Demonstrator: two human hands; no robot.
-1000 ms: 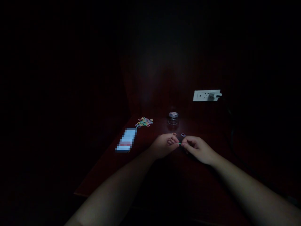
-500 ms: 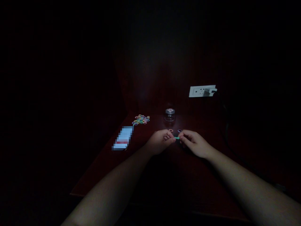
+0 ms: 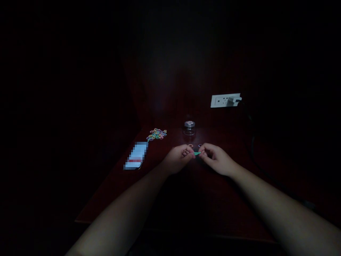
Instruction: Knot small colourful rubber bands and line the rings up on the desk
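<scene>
Between my two hands a small green hair tie point(image 3: 196, 153) is stretched out flat. My left hand point(image 3: 181, 157) pinches one end of it between thumb and finger. The other end is pinched by my right hand point(image 3: 217, 159). Just beyond my fingertips lie an orange hair tie point(image 3: 190, 145) and a purple hair tie point(image 3: 200, 145), the purple one partly covered by my right hand. Farther back stands a clear round jar point(image 3: 189, 128) with its lid on.
A pile of pastel hair ties point(image 3: 157, 134) lies at the back left of the dark red table point(image 3: 106, 199). Before it rests a phone point(image 3: 136, 155) with a lit, blurred screen. On the back wall a white socket point(image 3: 222, 101) holds a plug, whose dark cable point(image 3: 253, 156) runs down the right side.
The whole view has shifted slightly, so things sit a little farther left. Both hands keep their pinch on the green hair tie, which now shows as a thin narrow loop.
</scene>
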